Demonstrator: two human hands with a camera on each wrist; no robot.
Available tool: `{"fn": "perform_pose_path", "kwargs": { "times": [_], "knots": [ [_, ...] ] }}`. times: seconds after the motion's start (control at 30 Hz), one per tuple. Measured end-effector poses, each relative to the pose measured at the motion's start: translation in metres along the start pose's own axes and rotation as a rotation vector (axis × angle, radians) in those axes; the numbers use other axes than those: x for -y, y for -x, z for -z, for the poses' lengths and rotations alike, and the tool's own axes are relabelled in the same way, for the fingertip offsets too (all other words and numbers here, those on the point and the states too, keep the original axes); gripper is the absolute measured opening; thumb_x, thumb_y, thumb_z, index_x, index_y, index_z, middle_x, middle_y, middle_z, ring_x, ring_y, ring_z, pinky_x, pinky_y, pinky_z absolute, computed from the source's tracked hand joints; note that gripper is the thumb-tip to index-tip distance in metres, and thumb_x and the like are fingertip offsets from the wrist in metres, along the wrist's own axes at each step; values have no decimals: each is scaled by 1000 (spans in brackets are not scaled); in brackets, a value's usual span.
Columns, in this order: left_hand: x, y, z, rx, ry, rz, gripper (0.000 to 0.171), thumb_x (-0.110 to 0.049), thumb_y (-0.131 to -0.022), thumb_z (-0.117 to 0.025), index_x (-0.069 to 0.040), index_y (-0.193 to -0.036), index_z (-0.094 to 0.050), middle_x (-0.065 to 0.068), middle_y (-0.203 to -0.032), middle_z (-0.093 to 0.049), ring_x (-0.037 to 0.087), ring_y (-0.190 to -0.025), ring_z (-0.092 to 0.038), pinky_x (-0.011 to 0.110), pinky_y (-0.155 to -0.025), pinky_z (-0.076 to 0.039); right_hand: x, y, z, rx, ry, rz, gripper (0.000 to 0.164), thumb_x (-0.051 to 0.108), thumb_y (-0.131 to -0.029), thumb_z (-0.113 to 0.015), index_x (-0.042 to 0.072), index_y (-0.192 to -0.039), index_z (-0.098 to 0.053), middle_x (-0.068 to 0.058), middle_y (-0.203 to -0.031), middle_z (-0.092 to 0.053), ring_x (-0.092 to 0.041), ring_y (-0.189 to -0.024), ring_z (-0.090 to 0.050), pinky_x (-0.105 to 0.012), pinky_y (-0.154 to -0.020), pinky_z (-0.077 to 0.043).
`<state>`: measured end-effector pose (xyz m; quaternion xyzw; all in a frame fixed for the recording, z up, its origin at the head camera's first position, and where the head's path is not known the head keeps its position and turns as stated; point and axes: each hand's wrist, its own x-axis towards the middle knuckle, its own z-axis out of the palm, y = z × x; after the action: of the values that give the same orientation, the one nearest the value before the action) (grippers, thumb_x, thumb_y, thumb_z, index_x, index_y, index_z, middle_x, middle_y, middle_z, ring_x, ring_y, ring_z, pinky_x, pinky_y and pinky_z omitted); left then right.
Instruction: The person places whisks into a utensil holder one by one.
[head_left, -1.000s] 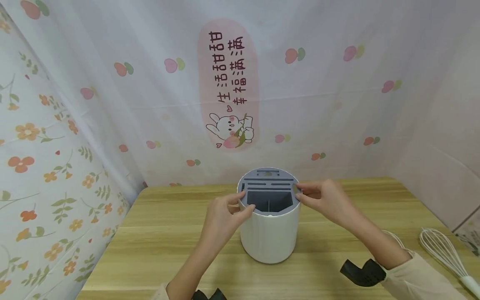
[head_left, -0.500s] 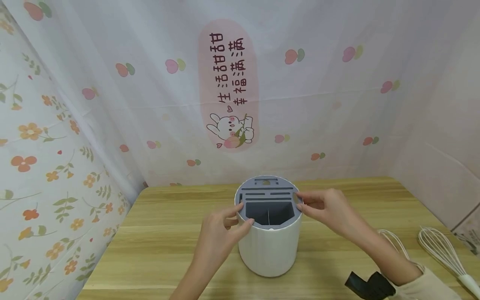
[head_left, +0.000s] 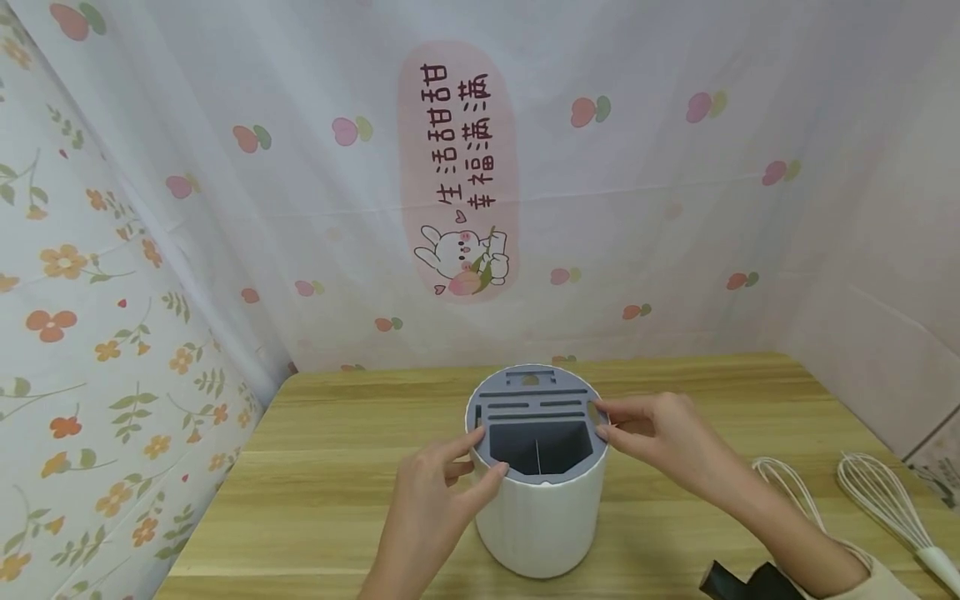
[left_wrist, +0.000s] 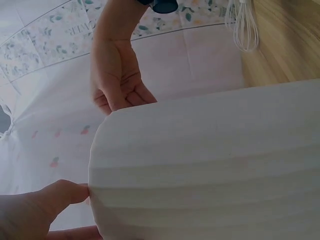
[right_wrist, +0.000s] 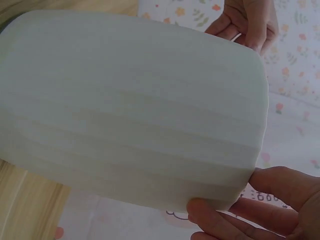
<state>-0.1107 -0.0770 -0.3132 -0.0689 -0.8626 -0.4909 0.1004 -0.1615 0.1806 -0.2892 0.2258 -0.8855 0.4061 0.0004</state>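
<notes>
A white round utensil holder (head_left: pixel 540 533) stands upright on the wooden tabletop. Its grey slotted insert (head_left: pixel 532 398) fills the top, with several narrow slots and a wide divided opening at the front. My left hand (head_left: pixel 435 496) pinches the holder's left rim between thumb and index finger, and my right hand (head_left: pixel 667 433) pinches the right rim the same way. In the left wrist view, the holder's ribbed white wall (left_wrist: pixel 215 160) covers much of the picture, with a left thumb or finger at its edge. The right wrist view shows fingers of my right hand (right_wrist: pixel 285 210) on the rim.
At right lies a white wire whisk (head_left: pixel 881 496). A second looped wire tool (head_left: pixel 787 483) is partly hidden beneath my right forearm. A printed curtain (head_left: pixel 337 208) hangs along the back edge of the wooden table (head_left: pixel 337 483); floral cloth (head_left: pixel 97 375) hangs at left.
The utensil holder has slid across the tabletop toward me, with both hands keeping their grip on its rim. The whisk stays in place.
</notes>
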Motion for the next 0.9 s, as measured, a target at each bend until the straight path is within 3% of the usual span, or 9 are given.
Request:
{"fn": "perform_pose_path", "kwargs": {
  "times": [0.23, 0.53, 0.77, 0.9],
  "knots": [
    [-1, 9, 0, -39, -24, -5, 42, -33, -78, -72, -12, -113, -66, 2, -100, -64, 11, -82, -66, 34, -75, -52, 5, 5, 1, 13, -2, 47, 41, 20, -84, -67, -5, -116, -60, -9, -105, -66, -7, -84, -64, -28, -74, -51],
    [1, 12, 0, -63, -38, -37, 40, -34, -77, -73, -13, -111, -67, 0, -100, -65, 9, -80, -66, 32, -74, -52, 0, 8, 2, 25, -31, 128, 42, 23, -84, -67, -5, -115, -61, -13, -108, -64, -8, -85, -64, -26, -72, -52],
    [3, 11, 1, -64, -34, -76, 38, -35, -78, -72, -14, -109, -67, -1, -102, -64, 9, -78, -66, 30, -73, -52, -11, 7, 9, 75, -106, 116, 37, 19, -87, -63, -3, -117, -60, -15, -113, -62, -11, -92, -63, -25, -74, -52],
    [3, 10, 1, -57, -27, -78, 37, -35, -77, -72, -15, -108, -67, -2, -103, -64, 6, -78, -65, 30, -74, -52, -17, 6, 14, 47, -96, 97, 32, 17, -88, -62, -1, -114, -62, -14, -109, -63, -10, -91, -63, -25, -73, -51]
  ]
}}
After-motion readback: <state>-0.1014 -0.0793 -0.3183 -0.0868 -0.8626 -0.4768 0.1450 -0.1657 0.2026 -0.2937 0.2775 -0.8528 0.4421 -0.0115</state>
